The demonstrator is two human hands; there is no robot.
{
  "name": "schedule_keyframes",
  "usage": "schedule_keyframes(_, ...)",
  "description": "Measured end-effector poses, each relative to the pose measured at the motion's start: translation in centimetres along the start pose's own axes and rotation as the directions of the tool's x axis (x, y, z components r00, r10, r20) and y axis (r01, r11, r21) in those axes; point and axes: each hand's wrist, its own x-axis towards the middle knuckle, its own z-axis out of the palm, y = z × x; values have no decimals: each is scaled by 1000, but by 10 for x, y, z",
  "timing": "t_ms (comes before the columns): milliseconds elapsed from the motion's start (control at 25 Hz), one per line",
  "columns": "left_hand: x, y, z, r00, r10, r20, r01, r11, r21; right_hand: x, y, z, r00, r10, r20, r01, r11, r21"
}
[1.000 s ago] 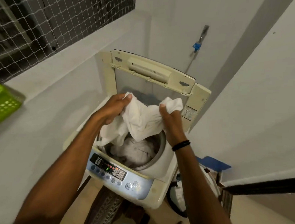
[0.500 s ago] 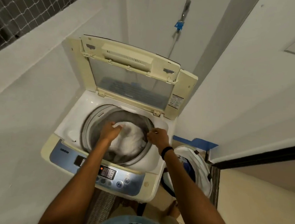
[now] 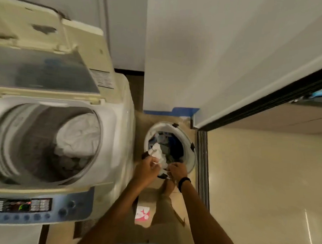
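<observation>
Both hands have left the washer's drum since half a second ago and dropped to the laundry basket on the floor, and the view has swung right with them. At the far left the top-loading washing machine (image 3: 117, 123) stands with its lid (image 3: 44, 68) raised. White laundry (image 3: 80, 135) is heaped against the right side of the drum, and the blue control panel (image 3: 20, 207) is at the near edge. Just right of the machine's side, the left hand (image 3: 147, 169) curls its fingers round the near end of a white garment (image 3: 158, 152) that lies bunched on darker clothes in the round laundry basket (image 3: 191, 141). The right hand (image 3: 177, 171), a black wristband (image 3: 184, 183) behind it, is close beside the left at the basket's near rim. Its fingers are also curled on the garment's lower edge, though blur hides the exact hold. The basket sits in the narrow gap between the machine and a dark door track (image 3: 202, 160), with blue tape (image 3: 175, 111) on the wall behind it. A pink and white packet (image 3: 142, 213) lies on the floor between the forearms.
</observation>
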Motion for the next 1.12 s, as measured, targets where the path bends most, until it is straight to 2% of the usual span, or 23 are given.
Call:
schedule_keyframes(80,48,-16,47,993,-104,51,99,991,91,58,35,-5,998,59,6,-59,997,-44)
schedule_keyframes(200,151,-60,104,972,-234,28,226,959,173,166,84,10,987,158,7,-157,985,-77)
schedule_keyframes(280,234,-100,138,961,-274,23,261,935,239,252,113,33,989,148,15,-141,966,-218)
schedule_keyframes(360,317,-143,164,956,-293,11,280,923,263,336,132,62,994,87,66,-51,905,-422)
schedule_keyframes(520,441,-224,206,910,-405,-83,413,899,146,474,178,122,980,76,186,39,834,-550)
schedule_keyframes(640,465,-256,218,890,-436,-132,439,899,-13,512,199,143,972,71,223,70,821,-567)
schedule_keyframes(680,457,-258,218,886,-443,-133,439,896,-61,506,197,143,971,80,227,57,840,-540)
schedule_keyframes(760,423,-246,214,879,-462,-114,449,885,-126,463,180,130,979,48,199,25,937,-349)
schedule_keyframes(840,373,-215,205,893,-435,-113,428,900,-80,390,157,100,989,15,148,-19,1000,22)
schedule_keyframes(880,344,-193,198,900,-422,-112,411,905,-111,344,142,77,989,47,141,-80,967,240)
schedule_keyframes(960,283,-141,178,907,-421,-26,390,859,-333,250,121,29,973,86,212,-187,832,522)
schedule_keyframes(1040,214,-84,151,896,-418,153,430,726,-537,163,105,-19,965,2,261,-165,780,604)
schedule_keyframes(1120,142,-29,115,903,-322,285,430,651,-626,92,85,-57,970,-84,228,-93,739,667)
